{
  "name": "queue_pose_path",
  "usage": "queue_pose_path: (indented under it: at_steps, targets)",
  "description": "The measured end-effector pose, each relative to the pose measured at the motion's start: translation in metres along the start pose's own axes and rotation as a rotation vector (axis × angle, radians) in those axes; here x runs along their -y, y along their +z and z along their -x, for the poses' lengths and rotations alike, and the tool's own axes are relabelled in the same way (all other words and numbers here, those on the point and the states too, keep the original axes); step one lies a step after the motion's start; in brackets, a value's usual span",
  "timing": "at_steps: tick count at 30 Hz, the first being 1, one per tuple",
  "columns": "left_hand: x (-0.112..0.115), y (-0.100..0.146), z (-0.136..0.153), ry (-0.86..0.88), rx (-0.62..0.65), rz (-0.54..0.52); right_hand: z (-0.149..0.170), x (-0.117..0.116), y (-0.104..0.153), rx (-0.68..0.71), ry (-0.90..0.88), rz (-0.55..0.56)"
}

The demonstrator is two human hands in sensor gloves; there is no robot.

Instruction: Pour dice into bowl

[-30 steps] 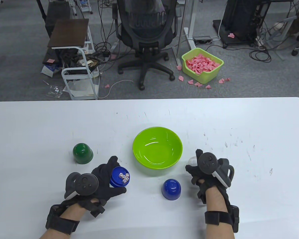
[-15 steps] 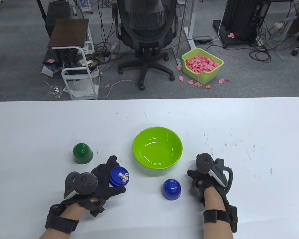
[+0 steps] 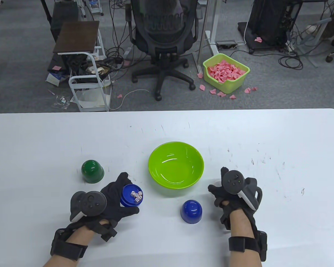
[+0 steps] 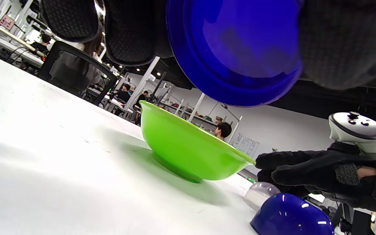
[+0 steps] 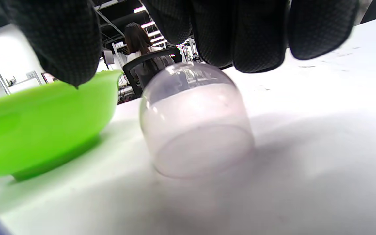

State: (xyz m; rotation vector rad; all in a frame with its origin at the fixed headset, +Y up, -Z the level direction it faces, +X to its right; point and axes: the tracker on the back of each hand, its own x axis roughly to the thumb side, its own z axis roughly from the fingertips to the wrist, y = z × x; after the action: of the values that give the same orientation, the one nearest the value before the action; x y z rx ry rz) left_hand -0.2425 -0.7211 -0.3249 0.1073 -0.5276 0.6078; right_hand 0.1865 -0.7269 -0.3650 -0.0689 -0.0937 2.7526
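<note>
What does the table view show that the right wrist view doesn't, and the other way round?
Only the table view shows the left hand holding the blue tray with white dice in it, plus the green cup and the blue cup, both upside down on the table.

Only the right wrist view shows that the clear cup stands upside down, with the right hand's fingertips just over its dome; whether they touch it is unclear.

Both show the green bowl, the clear cup and the right hand.
</note>
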Motion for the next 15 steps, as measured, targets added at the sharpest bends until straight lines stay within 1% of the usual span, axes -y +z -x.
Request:
queue_pose_path:
  at_steps: [6, 11, 15]
  targets:
    - [-0.0007, -0.0012, 0.0049, 0.093, -0.061, -0.033, -0.0022, 0.0043, 0.0003, 0.024, -0.035, 0.02]
    - [-0.0007, -0.0027, 0.0066, 0.128, -0.11, -0.062, 0.0001, 0.0071, 0.0003, 0.032, -0.079, 0.037]
    - [-0.0038, -0.0042, 0.0039, 0.084, -0.12, -0.104, 0.0031, 0.0088, -0.0008, 0.029, -0.106, 0.046]
